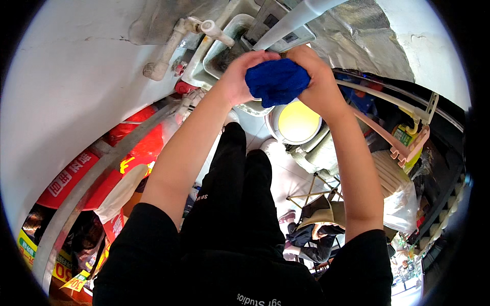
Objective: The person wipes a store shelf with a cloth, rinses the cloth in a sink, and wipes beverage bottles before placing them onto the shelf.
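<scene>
A bunched dark blue cloth (277, 82) is gripped between both hands at chest height. My left hand (245, 78) holds its left side, and my right hand (316, 78) is wrapped around its right side. Beyond the hands is a grimy sink basin (220, 63) with a white plastic tap (217, 33) reaching over it. A bucket with a yellow inside (299, 121) stands on the floor below the cloth, just past my feet. The fingertips of both hands are partly hidden behind the cloth.
A grey pipe (294, 23) slants above the sink. At left, a metal rail (126, 147) runs past red bags (139, 134). On the right are a rack rail (386, 95) and pink plastic hanger (409, 149). A seated person (316, 239) is near a folding frame (314, 191).
</scene>
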### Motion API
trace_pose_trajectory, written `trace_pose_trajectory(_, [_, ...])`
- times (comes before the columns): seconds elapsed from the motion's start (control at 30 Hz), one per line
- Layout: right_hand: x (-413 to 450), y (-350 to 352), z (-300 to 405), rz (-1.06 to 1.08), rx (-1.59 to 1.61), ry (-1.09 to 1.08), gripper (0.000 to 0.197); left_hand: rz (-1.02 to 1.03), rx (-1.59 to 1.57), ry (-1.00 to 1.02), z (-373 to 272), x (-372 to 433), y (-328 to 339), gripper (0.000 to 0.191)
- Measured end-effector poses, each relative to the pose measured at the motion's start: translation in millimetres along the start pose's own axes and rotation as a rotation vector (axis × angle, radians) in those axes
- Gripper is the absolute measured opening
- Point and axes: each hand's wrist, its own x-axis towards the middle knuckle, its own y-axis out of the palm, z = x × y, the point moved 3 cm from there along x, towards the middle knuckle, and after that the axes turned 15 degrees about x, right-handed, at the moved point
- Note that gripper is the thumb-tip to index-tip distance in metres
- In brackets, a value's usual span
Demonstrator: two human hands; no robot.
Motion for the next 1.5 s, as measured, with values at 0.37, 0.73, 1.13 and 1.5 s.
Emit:
trace_pose_trajectory(0.37, [-13.4,8.3,-13.2,0.265,-0.661,-0.225,0.056,0.770,-0.130,-0.277,31.1,-12.2,5.1,0.069])
trace_pose_trajectory(0.73, [-9.6,29.1,-50.1,0.619,-0.674,0.073,0.039,0.332,0.736,-0.343,24.2,0.5,-1.2,0.038])
trace_pose_trajectory(1.13, [2.6,53.3,-98.6,0.535,-0.564,0.746,0.028,-0.195,2.041,0.341,16.8,21.1,-10.8,0.038])
trace_pose_trajectory(1.5, [4.3,37.9,-126.1,0.284,-0.108,0.743,0.044,-0.364,1.889,0.324,-3.3,18.9,-18.5,0.040])
